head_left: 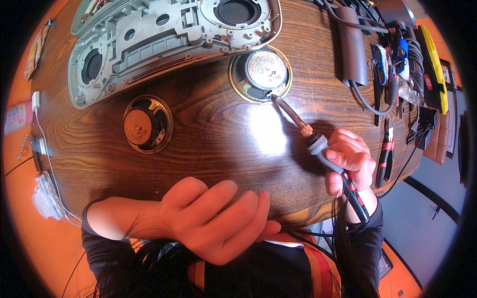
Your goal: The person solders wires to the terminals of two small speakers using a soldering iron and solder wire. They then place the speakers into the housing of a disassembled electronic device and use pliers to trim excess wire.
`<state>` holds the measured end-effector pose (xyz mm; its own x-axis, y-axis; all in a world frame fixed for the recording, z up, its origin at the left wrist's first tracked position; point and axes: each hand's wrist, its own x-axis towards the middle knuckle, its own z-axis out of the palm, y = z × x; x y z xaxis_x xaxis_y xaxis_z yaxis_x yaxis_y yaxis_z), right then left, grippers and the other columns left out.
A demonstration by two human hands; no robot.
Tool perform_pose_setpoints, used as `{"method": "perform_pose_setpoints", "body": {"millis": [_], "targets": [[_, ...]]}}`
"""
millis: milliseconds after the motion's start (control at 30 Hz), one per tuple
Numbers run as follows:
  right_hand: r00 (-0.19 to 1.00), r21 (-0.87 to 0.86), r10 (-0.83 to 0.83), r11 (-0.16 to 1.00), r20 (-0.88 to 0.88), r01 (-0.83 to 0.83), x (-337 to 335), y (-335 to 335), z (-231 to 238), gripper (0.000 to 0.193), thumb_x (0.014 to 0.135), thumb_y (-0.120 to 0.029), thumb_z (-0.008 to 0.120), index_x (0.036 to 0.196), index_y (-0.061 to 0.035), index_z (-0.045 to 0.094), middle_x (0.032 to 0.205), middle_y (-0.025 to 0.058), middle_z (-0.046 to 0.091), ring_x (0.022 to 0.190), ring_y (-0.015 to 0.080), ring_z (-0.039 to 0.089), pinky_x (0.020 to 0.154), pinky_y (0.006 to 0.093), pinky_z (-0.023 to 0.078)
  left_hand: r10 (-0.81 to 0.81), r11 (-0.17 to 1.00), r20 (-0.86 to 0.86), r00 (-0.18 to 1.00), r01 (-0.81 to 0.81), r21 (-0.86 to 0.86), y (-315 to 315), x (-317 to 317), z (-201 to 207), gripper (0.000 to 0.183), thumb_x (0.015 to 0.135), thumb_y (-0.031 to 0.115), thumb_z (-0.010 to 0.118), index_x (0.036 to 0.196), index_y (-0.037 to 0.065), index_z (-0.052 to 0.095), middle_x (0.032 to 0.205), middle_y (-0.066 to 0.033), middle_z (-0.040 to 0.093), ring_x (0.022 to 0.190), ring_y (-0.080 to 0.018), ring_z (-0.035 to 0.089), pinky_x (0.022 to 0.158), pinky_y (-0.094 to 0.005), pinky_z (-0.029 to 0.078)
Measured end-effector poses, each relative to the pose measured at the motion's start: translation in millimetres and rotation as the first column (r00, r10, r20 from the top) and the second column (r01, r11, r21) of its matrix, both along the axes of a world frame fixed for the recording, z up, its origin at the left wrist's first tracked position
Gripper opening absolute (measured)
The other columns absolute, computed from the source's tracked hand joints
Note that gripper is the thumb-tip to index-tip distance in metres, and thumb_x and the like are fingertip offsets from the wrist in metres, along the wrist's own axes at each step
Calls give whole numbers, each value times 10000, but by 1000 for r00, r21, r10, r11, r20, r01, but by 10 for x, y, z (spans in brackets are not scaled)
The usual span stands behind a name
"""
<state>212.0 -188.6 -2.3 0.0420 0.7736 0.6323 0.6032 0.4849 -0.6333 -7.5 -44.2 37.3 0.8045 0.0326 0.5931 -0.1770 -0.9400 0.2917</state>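
My right hand is wrapped round the grip of a soldering iron. The iron's tip touches, or nearly touches, the terminal at the near edge of a round speaker with a silver magnet. From that terminal a thin purple wire curves down over the table towards my left hand. Close to the front edge, my left hand is closed with its fingers curled in; their tips are hidden, so what they hold, if anything, does not show. A second speaker with a brownish back lies to the left.
A grey plastic housing with speaker openings fills the far left of the wooden table. At the right lie a grey tubular holder, red-and-black pliers, cables and several tools. A white cord hangs over the left edge.
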Motion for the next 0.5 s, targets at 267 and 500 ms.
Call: {"method": "perform_pose_setpoints", "body": {"millis": [267,500], "targets": [[1000,13,14,1000,-19,-14,-17,3,-19,271,816,-153,655,975,45,557,632,91,527,476,205,484,467,332,405,14,1000,4,1000,-14,-14,-23,-24,-7,216,777,281,675,761,66,666,703,7,543,624,-121,517,493,-253,234],[1000,26,-4,1000,2,4,-23,18,-24,252,799,-121,647,967,45,560,625,90,522,467,206,476,455,327,390,-8,1000,-23,1000,8,-8,-5,-40,-24,209,777,281,674,785,72,665,717,10,548,614,-120,511,500,-261,242]]}}
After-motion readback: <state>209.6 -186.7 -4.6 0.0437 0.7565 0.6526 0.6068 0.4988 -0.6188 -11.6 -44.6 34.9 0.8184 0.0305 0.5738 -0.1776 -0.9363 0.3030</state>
